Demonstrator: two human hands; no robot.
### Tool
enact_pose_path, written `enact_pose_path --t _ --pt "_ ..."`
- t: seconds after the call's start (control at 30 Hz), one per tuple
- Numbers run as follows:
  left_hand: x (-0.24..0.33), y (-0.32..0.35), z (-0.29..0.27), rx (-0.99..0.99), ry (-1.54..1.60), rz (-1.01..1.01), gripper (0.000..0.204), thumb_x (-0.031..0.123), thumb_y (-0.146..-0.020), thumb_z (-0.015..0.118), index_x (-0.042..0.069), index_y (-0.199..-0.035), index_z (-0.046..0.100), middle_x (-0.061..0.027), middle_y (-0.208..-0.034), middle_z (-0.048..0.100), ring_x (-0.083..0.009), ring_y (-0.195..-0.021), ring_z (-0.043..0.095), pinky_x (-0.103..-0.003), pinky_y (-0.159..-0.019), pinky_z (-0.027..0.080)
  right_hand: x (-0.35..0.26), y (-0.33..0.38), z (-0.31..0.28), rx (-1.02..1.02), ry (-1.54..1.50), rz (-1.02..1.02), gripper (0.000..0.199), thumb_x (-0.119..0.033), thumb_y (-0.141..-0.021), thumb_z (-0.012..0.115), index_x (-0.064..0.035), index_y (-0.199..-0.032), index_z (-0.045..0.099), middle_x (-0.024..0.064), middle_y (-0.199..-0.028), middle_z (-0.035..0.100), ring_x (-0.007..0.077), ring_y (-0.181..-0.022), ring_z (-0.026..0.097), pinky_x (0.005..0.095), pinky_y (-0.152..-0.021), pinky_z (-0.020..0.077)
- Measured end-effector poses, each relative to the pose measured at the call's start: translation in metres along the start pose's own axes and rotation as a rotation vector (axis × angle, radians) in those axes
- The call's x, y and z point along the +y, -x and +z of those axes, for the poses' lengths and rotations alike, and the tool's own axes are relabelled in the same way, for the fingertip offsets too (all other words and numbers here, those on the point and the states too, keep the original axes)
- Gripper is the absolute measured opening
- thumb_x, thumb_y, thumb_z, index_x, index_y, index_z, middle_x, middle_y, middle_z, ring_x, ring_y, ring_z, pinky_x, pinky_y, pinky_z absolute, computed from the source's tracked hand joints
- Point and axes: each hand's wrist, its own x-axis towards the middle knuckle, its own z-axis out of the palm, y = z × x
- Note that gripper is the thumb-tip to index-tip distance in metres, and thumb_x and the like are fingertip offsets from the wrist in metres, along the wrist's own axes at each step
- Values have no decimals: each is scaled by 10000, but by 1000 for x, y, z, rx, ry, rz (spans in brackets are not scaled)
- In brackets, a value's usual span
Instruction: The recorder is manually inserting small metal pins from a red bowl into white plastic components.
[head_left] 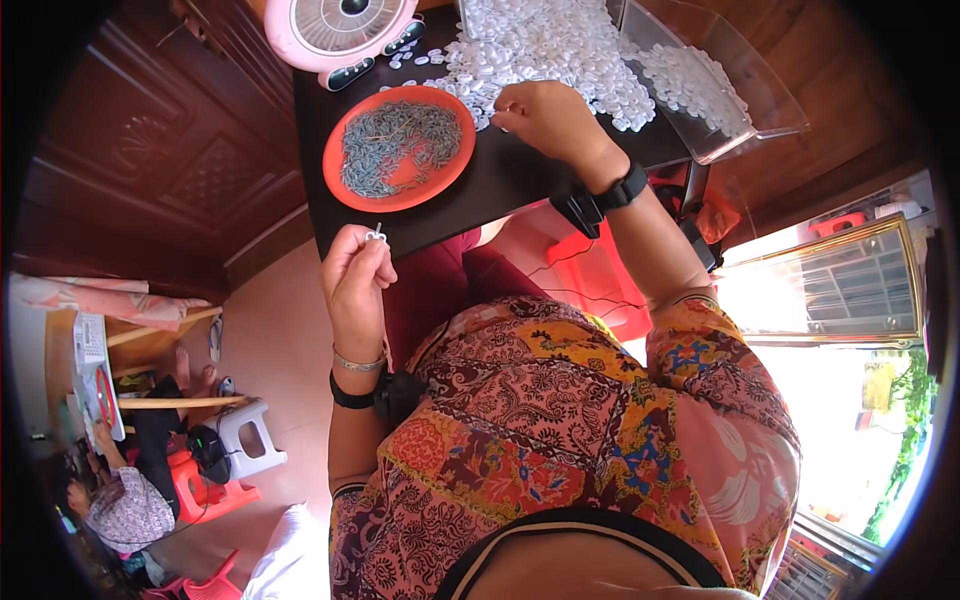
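Two hands: left hand (352, 268) off the dark surface (520, 180) edge, fingers pinching small white piece (377, 235).
Right hand (545, 115): fingers pinched at white plastic pieces pile (545, 45) edge, beside round orange plate (399, 147).

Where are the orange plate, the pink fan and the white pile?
Orange plate (345, 190): head view, on its bare left rim.
Pink fan (340, 25): head view, on its round front grille.
White pile (545, 45): head view, on the middle of the heap.

A dark table (520, 185) is seen; on it are set an orange plate (345, 185) of grey wire pieces, a heap of white buttons (545, 45), a pink fan (340, 30) and a clear tray (745, 105).
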Motion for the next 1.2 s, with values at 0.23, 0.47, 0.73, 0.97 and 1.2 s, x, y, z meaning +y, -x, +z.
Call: enact_pose_path --t 0.23,0.47,0.73,0.97,1.2 --pt "-4 0 -1 -69 -105 -6 135 107 -894 504 42 -776 514 8 -644 494 -55 -570 440 -203 -535 334 19 -4 27 -60 287 -43 209 -266 -778 630 -91 -882 679 125 -783 665 335 -775 642 434 -713 510" --pt "-1 2 0 -50 -90 -21 144 116 -898 510 33 -780 520 8 -646 497 -48 -576 436 -200 -538 333 14 -5 24 34 50 -62 159 -176 -816 614 -41 -885 664 141 -793 675 272 -721 652 359 -658 514" --pt "3 -2 13 -79 -122 -10 147 131 -894 529 24 -793 531 15 -643 492 -43 -583 422 -205 -539 329 -67 21 8 -330 -1236 164 138 -137 -912 606 -40 -1006 638 34 -832 685 77 -732 619 212 -682 480" --pt "5 0 14 -37 -133 0 132 127 -887 538 32 -795 532 21 -648 491 -36 -574 419 -199 -527 322 -96 31 24 -407 -1333 80 137 -115 -915 606 -26 -1016 631 26 -854 677 72 -743 631 195 -655 483" --pt "3 1 10 -14 -149 -11 125 117 -882 538 32 -791 535 29 -627 474 -30 -558 408 -196 -506 308 -104 35 26 -394 -1268 39 142 -64 -912 595 -8 -1039 628 24 -872 663 83 -774 635 213 -709 521"
